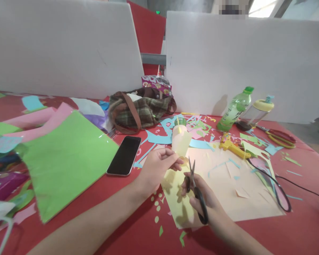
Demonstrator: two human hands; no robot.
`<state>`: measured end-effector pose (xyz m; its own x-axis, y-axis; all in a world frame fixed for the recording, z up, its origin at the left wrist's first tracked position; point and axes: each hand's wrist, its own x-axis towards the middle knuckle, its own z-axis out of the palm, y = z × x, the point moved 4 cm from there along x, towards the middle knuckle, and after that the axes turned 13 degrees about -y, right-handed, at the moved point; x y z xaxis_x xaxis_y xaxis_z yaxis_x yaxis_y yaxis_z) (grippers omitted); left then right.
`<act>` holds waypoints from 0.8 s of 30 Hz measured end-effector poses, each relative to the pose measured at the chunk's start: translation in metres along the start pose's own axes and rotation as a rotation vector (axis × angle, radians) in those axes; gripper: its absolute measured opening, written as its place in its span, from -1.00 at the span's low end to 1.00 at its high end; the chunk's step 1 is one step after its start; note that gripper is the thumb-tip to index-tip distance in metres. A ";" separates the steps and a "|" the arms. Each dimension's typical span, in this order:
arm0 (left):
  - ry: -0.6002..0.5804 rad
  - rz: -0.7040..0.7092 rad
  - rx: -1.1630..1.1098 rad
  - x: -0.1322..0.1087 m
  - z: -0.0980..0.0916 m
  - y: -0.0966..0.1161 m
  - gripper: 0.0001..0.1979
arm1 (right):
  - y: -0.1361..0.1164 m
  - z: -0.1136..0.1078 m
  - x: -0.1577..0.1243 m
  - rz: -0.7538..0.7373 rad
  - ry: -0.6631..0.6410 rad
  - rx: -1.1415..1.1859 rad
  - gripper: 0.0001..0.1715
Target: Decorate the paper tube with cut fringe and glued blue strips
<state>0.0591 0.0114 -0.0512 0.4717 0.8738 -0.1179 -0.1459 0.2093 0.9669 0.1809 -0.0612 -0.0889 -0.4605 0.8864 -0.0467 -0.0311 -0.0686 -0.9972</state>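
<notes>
My left hand (157, 166) pinches a small pale yellow piece of paper (185, 142) between thumb and fingers. In my right hand (206, 193) is a pair of scissors (201, 204) with black handles. Their blades point up and stand slightly apart, just right of my left fingertips; I cannot tell whether they touch the paper. Beneath both hands lie a yellow sheet (184, 216) and a larger cream sheet (252, 202), with cut scraps on top. Partly hidden behind the held paper is a pale cylinder (176, 132) with a green top.
A black phone (124, 156) and a green sheet (71, 159) lie left. A plaid bag (151, 109) stands behind. To the right are a yellow glue gun (235, 148) with a cord, a green bottle (235, 108), a clear jar (257, 111) and red-handled scissors (281, 136). White boards (228, 63) rise behind.
</notes>
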 end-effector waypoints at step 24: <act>-0.035 -0.034 0.348 -0.003 0.021 -0.007 -0.87 | -0.004 -0.009 0.001 0.053 0.094 -0.111 -0.64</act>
<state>0.0769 -0.0019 -0.0525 0.5013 0.8522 -0.1496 0.1729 0.0708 0.9824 0.1886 -0.0563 -0.0850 -0.3741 0.9221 -0.0990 0.0917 -0.0695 -0.9934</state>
